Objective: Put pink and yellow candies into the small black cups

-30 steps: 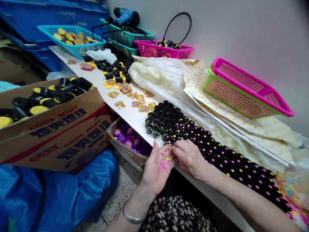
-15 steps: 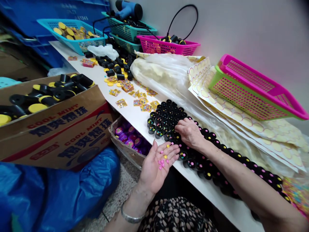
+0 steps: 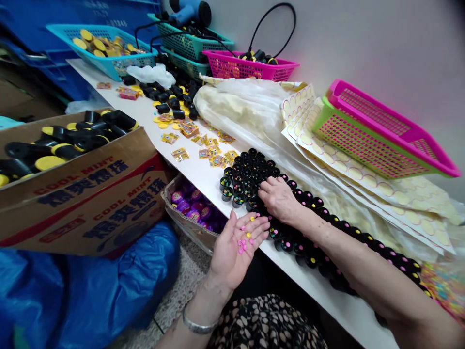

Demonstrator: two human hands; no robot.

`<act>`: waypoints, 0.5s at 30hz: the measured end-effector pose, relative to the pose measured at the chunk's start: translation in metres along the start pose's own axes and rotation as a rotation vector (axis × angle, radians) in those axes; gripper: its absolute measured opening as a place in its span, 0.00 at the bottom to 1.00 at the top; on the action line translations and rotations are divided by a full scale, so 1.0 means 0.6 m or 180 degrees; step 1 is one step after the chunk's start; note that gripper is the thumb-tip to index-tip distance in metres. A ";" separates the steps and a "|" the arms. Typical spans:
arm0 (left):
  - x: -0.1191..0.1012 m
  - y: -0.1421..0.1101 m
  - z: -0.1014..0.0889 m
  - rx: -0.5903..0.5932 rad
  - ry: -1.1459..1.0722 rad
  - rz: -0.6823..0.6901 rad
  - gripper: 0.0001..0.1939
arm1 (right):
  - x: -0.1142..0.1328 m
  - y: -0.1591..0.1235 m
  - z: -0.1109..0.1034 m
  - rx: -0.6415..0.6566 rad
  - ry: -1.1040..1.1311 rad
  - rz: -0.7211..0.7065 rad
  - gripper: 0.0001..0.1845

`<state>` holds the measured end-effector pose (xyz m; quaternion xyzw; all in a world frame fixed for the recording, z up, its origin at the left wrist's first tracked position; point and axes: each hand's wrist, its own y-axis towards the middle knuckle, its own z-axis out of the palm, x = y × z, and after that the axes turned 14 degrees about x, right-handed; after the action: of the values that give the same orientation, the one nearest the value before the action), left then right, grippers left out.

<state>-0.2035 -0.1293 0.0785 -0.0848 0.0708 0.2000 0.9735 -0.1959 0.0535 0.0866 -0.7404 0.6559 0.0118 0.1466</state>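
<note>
My left hand (image 3: 234,247) lies palm up at the white table's (image 3: 196,169) front edge, fingers spread, with several small pink and yellow candies (image 3: 242,243) resting in the palm. My right hand (image 3: 278,198) is knuckles up over a dense group of small black cups (image 3: 250,174) on the table, its fingertips curled down onto them; what they pinch is hidden. A long band of black cups with coloured candies (image 3: 363,242) runs rightwards under my right forearm.
A cardboard box of black and yellow parts (image 3: 72,140) stands left. Below the table edge sits a box of purple items (image 3: 192,206). Sticker sheets (image 3: 363,179), a pink-green basket (image 3: 378,131), a plastic bag (image 3: 240,111), more baskets (image 3: 250,65) and small packets (image 3: 210,155) lie behind.
My right hand left the left palm and moved forward onto the black cups, then edged slightly left. The left hand stays palm up with the candies.
</note>
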 end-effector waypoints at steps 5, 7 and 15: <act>0.002 -0.003 0.000 0.0076 0.0009 -0.0002 0.22 | -0.014 -0.004 0.009 -0.0210 0.0607 0.0053 0.09; 0.002 -0.004 0.000 0.0066 0.0019 -0.0005 0.22 | -0.025 -0.012 0.010 -0.0456 0.1159 0.0021 0.10; 0.006 -0.006 0.003 0.0205 -0.0151 0.0024 0.26 | 0.025 -0.085 -0.031 -0.1222 0.2631 -0.0142 0.07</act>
<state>-0.1986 -0.1306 0.0800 -0.0484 0.0545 0.2032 0.9764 -0.1475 0.0395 0.1113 -0.7107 0.6292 -0.1665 -0.2671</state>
